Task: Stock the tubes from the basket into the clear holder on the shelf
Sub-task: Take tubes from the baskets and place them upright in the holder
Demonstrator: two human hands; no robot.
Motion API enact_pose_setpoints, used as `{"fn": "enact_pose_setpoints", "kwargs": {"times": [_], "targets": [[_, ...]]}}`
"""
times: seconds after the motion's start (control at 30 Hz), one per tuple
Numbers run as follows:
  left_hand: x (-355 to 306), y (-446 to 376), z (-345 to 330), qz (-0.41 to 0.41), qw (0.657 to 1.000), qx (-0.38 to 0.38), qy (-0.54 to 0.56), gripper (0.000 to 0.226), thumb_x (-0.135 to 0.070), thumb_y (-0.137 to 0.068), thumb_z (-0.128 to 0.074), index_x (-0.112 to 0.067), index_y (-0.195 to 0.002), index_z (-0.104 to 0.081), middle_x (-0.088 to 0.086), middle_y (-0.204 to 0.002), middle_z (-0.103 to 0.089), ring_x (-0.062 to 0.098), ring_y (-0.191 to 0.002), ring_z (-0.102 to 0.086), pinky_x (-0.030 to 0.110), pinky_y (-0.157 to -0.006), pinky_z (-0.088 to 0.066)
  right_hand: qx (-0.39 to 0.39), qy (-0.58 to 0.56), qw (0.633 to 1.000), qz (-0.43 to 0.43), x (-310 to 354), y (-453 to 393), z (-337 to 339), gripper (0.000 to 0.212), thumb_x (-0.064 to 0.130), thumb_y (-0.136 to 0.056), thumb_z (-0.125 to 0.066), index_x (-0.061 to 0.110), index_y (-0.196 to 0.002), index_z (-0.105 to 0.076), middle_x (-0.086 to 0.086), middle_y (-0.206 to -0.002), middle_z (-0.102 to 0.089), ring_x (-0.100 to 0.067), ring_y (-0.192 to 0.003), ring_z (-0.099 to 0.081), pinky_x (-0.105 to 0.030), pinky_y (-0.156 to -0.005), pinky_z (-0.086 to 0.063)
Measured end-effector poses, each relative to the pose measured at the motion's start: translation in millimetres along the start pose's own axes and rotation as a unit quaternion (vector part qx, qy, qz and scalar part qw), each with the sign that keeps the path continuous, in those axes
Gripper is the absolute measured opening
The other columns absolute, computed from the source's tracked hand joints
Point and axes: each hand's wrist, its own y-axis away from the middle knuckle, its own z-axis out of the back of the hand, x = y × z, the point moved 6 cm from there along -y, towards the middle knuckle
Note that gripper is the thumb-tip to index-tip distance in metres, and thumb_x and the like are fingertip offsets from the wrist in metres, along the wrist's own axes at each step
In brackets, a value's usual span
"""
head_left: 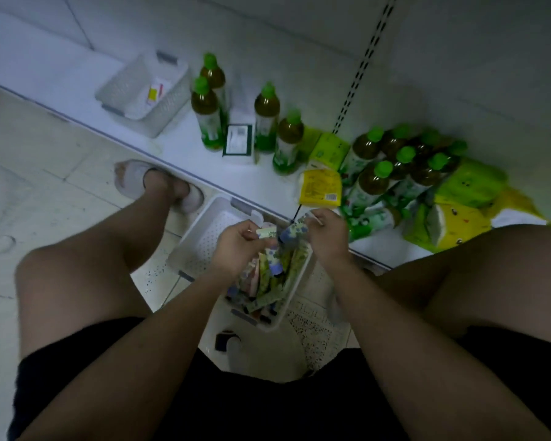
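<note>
Crouching over the white basket [201, 246] by the shelf edge [204, 183], the left hand [236, 246] and right hand [326, 233] each pinch what looks like a tube [291, 232].

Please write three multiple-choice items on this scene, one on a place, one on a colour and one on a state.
1. Where does the basket with the tubes stand?
A. on the floor between the person's legs
B. on the shelf beside the bottles
C. on the person's lap

2. What colour are the bottle caps?
A. red
B. green
C. white

3. What are the hands doing?
A. resting flat on the knees
B. lifting a bottle
C. each gripping a tube above the basket

Answers:
1. A, as the basket sits on the tiles in front of the shelf edge, between the knees.
2. B, as every cap on the shelf is bright green.
3. C, as the left hand and right hand curl round patterned tubes over the basket.
</note>
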Motion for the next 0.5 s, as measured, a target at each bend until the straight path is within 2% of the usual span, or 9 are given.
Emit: {"fn": "enact_pose_setpoints", "kwargs": {"times": [0.07, 0.13, 0.23, 0.3, 0.4, 0.5], "targets": [[-31.9, 7.7, 5.2, -0.028, 0.999, 0.012, 0.010, 0.025, -0.004, -0.075, -0.079, 0.010, -0.088, -0.064, 0.016, -0.070, -0.063, 0.022, -0.060, -0.059, 0.032, -0.060, -0.050, 0.003, -0.009, 0.999, 0.042, 29.3, 3.4, 15.9, 0.013, 0.012, -0.093, -0.062, 0.002, -0.093, -0.070, -0.015, -0.084, -0.064, -0.033, -0.083, -0.061, -0.041, -0.073, -0.049], [-68.4, 15.8, 13.9, -0.066, 0.998, 0.021, -0.001, 0.019, -0.007, -0.077, -0.078, 0.000, -0.093, -0.070, 0.004, -0.066, -0.069, 0.014, -0.057, -0.063, 0.026, -0.058, -0.052, 0.010, -0.023, 0.996, 0.085, 60.9, 8.3, 33.5, 0.017, 0.015, -0.095, -0.061, 0.001, -0.096, -0.069, -0.015, -0.087, -0.065, -0.033, -0.084, -0.062, -0.044, -0.076, -0.052], [-129.9, 29.2, 27.9, -0.132, 0.991, 0.024, -0.019, 0.010, -0.008, -0.079, -0.076, -0.007, -0.088, -0.072, 0.005, -0.070, -0.071, 0.017, -0.063, -0.067, 0.028, -0.059, -0.055, 0.011, -0.037, 0.988, 0.152, 113.3, 20.4, 64.1, 0.012, 0.017, -0.093, -0.063, 0.008, -0.092, -0.071, -0.003, -0.078, -0.065, -0.022, -0.071, -0.061, -0.037, -0.069, -0.051], [-174.1, 41.1, 35.9, -0.172, 0.984, 0.021, -0.033, 0.007, -0.008, -0.080, -0.075, -0.011, -0.086, -0.072, 0.005, -0.072, -0.072, 0.018, -0.067, -0.069, 0.029, -0.061, -0.056, 0.017, -0.026, 0.981, 0.191, 148.0, 29.4, 83.7, 0.011, 0.019, -0.092, -0.064, 0.012, -0.088, -0.071, 0.002, -0.071, -0.063, -0.020, -0.066, -0.059, -0.039, -0.066, -0.052], [-239.9, 65.0, 40.5, -0.233, 0.970, 0.025, -0.058, 0.007, -0.005, -0.081, -0.073, -0.009, -0.086, -0.071, -0.001, -0.064, -0.070, 0.011, -0.059, -0.067, 0.022, -0.056, -0.056, 0.019, -0.019, 0.971, 0.237, 196.6, 44.4, 116.0, 0.008, 0.019, -0.090, -0.067, 0.020, -0.082, -0.069, 0.003, -0.064, -0.061, -0.021, -0.062, -0.061, -0.041, -0.067, -0.055], [-299.7, 94.7, 38.9, -0.282, 0.955, 0.030, -0.090, 0.011, -0.005, -0.081, -0.073, -0.005, -0.091, -0.070, -0.001, -0.062, -0.069, 0.010, -0.054, -0.065, 0.022, -0.053, -0.054, 0.021, -0.032, 0.962, 0.270, 242.4, 60.5, 147.2, 0.023, 0.015, -0.089, -0.068, 0.030, -0.071, -0.065, 0.006, -0.053, -0.057, -0.009, -0.048, -0.056, -0.032, -0.059, -0.052]]}}
